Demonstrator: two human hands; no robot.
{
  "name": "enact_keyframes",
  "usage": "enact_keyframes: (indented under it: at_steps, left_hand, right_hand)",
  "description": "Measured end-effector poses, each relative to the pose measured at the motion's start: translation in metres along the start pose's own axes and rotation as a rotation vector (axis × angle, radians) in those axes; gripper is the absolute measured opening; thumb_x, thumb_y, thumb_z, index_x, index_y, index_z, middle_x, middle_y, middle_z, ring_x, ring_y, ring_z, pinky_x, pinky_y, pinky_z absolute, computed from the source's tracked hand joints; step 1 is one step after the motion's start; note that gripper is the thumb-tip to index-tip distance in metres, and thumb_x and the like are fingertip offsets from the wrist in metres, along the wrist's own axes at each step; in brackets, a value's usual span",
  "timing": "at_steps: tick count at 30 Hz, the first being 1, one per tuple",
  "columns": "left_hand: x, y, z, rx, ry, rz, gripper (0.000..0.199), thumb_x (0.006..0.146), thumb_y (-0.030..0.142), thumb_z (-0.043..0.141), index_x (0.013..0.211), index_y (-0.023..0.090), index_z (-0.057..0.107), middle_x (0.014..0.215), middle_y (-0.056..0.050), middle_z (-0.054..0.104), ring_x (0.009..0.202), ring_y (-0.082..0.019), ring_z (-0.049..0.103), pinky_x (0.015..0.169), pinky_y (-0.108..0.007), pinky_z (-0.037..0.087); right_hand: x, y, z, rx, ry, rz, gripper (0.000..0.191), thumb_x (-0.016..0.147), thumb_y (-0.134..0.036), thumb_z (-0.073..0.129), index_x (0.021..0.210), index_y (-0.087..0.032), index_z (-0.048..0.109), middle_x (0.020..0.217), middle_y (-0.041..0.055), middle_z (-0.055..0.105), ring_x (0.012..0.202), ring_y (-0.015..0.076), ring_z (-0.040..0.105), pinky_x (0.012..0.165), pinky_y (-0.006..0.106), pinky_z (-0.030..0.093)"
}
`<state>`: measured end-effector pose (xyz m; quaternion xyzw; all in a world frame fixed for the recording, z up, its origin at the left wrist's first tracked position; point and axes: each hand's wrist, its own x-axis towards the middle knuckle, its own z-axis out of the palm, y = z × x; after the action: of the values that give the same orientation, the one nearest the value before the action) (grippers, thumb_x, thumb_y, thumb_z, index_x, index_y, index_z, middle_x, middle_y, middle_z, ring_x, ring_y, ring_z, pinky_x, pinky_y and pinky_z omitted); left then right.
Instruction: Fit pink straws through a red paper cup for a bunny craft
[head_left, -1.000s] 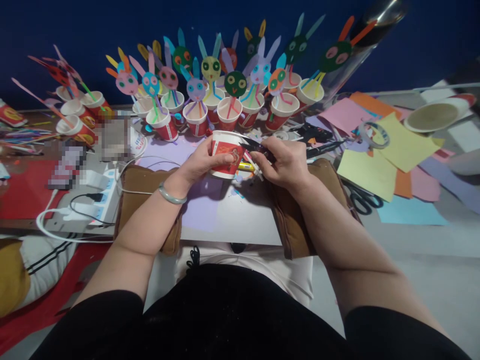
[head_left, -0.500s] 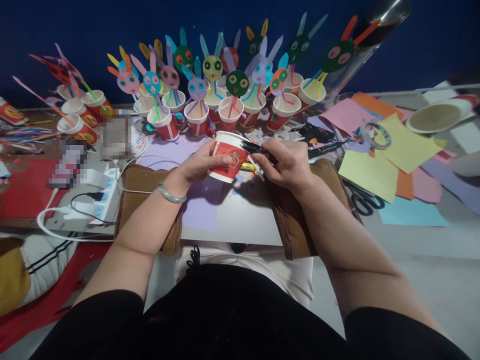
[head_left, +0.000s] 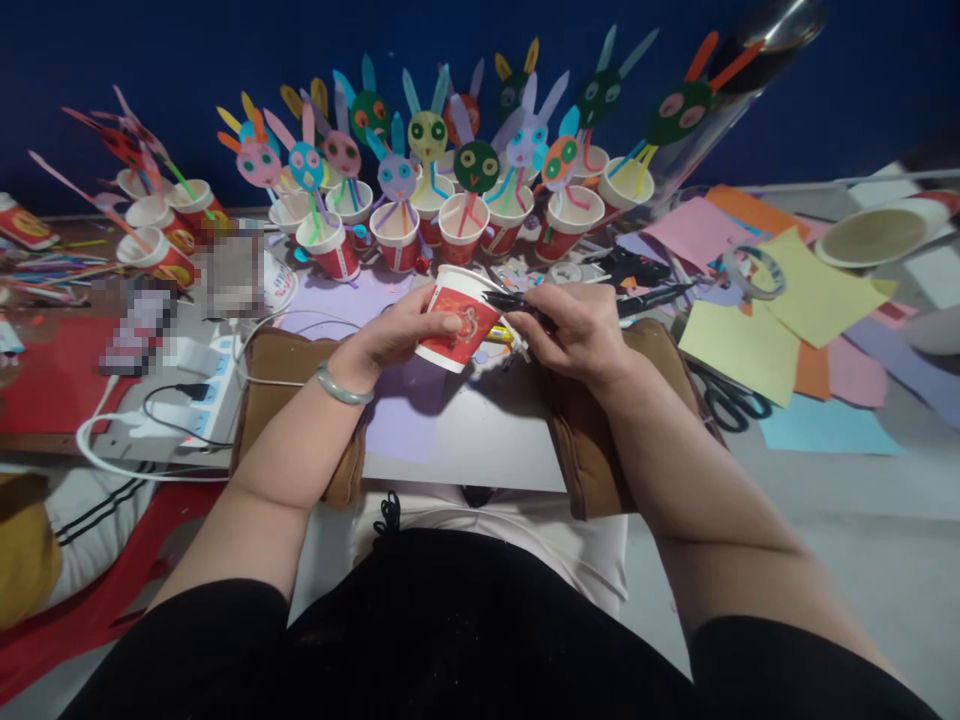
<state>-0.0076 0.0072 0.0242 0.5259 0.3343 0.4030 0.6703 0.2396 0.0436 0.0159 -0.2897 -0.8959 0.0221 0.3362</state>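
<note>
My left hand grips a red and white paper cup, tilted to the right above the purple sheet. My right hand holds a small black tool, seemingly little snips, whose tip touches the cup's right side near the rim. A few thin coloured strips stick out under my right hand. A silver bangle is on my left wrist.
Several paper cups with coloured bunny heads stand in rows at the back. Coloured paper sheets, black scissors and a tape ring lie right. A power strip with cables lies left. Brown pads flank the white board.
The cup has tipped further to the right in my left hand. My right hand with the black tool has stayed at the cup's right side.
</note>
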Motion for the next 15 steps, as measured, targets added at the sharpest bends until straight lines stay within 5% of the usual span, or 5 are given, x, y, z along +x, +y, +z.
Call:
enact_keyframes:
  at_steps: [15]
  left_hand:
    - [0.0002,-0.0031,-0.0046,-0.021,-0.054,-0.003,0.066,0.064,0.056,0.090,0.108,0.013,0.068,0.092,-0.009,0.075,0.076,-0.019,0.071,0.069,-0.031,0.055]
  right_hand:
    - [0.0012,-0.0016,-0.0001,0.101,-0.016,0.029,0.045,0.104,-0.058,0.044,0.080,-0.022,0.058,0.059,0.0001,0.044,0.056,0.0170,0.044,0.062,0.034,0.029]
